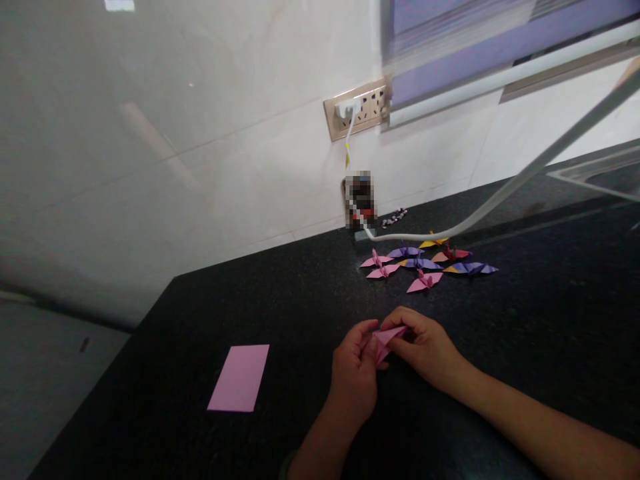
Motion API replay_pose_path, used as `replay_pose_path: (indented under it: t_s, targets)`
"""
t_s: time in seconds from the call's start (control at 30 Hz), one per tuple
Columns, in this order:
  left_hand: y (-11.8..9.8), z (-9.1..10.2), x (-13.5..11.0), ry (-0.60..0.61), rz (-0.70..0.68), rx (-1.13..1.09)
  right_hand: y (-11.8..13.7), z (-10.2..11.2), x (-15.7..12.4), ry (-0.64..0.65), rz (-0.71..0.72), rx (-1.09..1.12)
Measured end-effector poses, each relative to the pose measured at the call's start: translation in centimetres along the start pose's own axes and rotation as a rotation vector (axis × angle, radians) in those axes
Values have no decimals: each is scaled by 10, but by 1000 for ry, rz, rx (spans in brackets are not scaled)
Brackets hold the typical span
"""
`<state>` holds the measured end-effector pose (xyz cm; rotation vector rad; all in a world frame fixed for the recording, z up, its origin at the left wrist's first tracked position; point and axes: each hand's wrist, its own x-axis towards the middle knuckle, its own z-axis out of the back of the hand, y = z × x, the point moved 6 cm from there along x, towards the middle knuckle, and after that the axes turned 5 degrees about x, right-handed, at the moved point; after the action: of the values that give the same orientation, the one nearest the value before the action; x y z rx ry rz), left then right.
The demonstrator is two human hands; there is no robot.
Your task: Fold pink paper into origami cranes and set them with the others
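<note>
- Fingers [367, 331] of left hand [354, 373] and right hand [425, 347] pinched on pink fold [387, 339], held just above counter [500, 347].
- Sheet [240, 377] left, well apart.
- Cranes [425, 263] behind.
- Risk: crooked crease or tear if pinch slips.

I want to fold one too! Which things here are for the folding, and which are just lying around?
For the folding: left hand, right hand, half-folded pink paper, spare pink sheet, finished paper cranes.

Just lying about: wall socket, white cable, small beads.
</note>
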<state>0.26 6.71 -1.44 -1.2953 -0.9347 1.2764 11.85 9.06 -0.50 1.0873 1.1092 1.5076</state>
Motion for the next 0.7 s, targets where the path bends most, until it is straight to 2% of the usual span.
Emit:
replay_pose_path:
  t_s: [0.27,0.7]
  targets:
    - [-2,-1,0,11,-20,-2,2,1,-2,-40,77,-19]
    - [-1,2,1,-23,-25,-23,1,-1,-2,-5,62,-34]
